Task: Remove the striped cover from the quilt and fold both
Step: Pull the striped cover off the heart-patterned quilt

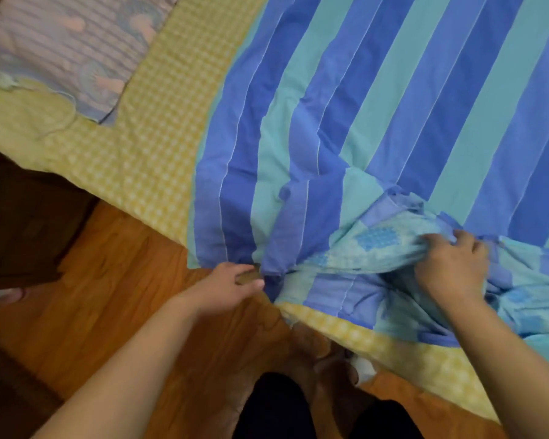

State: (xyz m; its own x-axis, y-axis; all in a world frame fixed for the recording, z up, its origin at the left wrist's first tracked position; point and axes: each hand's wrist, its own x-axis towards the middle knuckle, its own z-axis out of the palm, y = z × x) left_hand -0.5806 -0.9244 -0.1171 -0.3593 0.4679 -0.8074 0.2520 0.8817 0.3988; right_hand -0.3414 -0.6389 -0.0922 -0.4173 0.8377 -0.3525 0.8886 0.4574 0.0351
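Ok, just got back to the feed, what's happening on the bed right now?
A person stands at the bed's edge working at the striped cover, which lies spread over the yellow checked sheet. The left hand pinches the cover's bunched edge near the corner. The right hand grips the patterned light blue quilt showing at the opening. The cover is not yet off. A pillow lies at the far left.

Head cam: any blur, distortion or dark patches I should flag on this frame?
Head view: motion blur on the right hand and the checked fabric it grips; left hand sharper. Wide-angle bend curves the striped cover stripes and the bed edge. Dim, underexposed lower-left floor and furniture; no glare. Pillow at top left soft.
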